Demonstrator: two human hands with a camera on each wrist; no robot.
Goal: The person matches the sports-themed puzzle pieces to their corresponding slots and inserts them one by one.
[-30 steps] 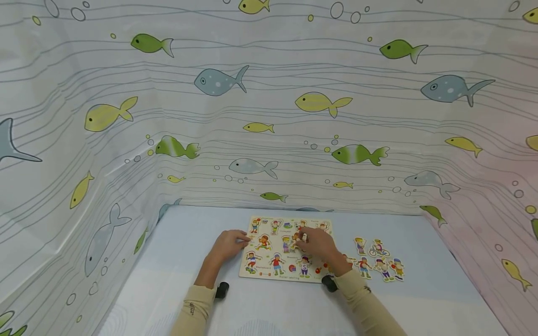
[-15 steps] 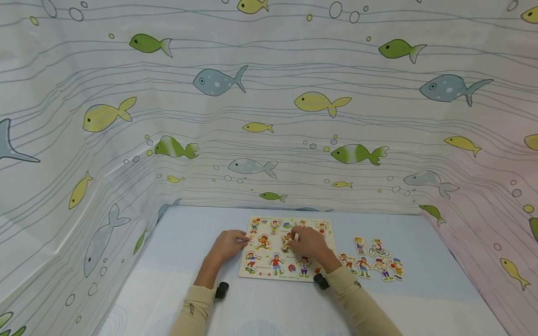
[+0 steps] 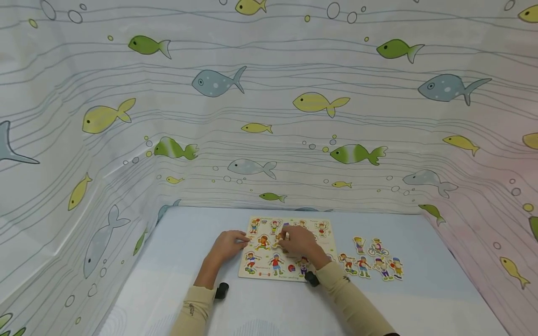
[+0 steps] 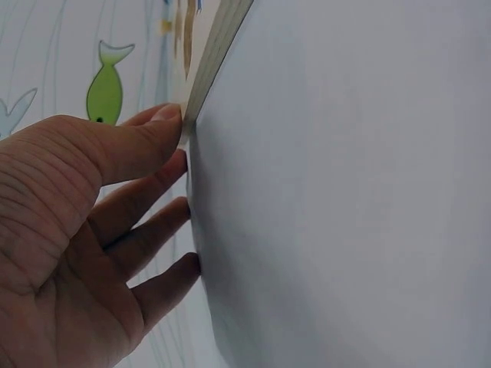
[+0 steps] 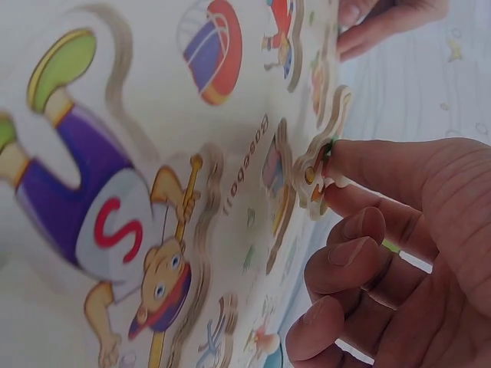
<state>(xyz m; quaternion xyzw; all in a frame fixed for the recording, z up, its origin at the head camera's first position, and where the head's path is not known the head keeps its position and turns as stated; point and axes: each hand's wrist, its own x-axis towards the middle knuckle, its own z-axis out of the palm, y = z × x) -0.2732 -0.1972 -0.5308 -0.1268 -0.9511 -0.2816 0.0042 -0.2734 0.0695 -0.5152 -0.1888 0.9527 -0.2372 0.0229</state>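
Note:
A wooden puzzle board (image 3: 264, 264) with cartoon sports children lies on the table. At its left edge is my left hand (image 3: 228, 246). In the left wrist view the thumb (image 4: 146, 146) touches the board's edge (image 4: 219, 61), and the other fingers are spread, their tips near the table surface. My right hand (image 3: 300, 242) is over the board's middle, pinching a wooden figure puzzle piece (image 5: 313, 176) between thumb and index finger. That piece is tilted up against the board's face; its picture is partly hidden. The remaining right fingers are curled loosely beneath.
Several loose figure pieces, one a cyclist (image 3: 377, 247), lie on the table (image 3: 260, 308) to the right of the board. Fish-patterned sheeting (image 3: 294, 149) walls the table at the back and both sides.
My right hand has moved left across the board with the puzzle piece, uncovering figures on the board's right side. My left hand has stayed at the left edge.

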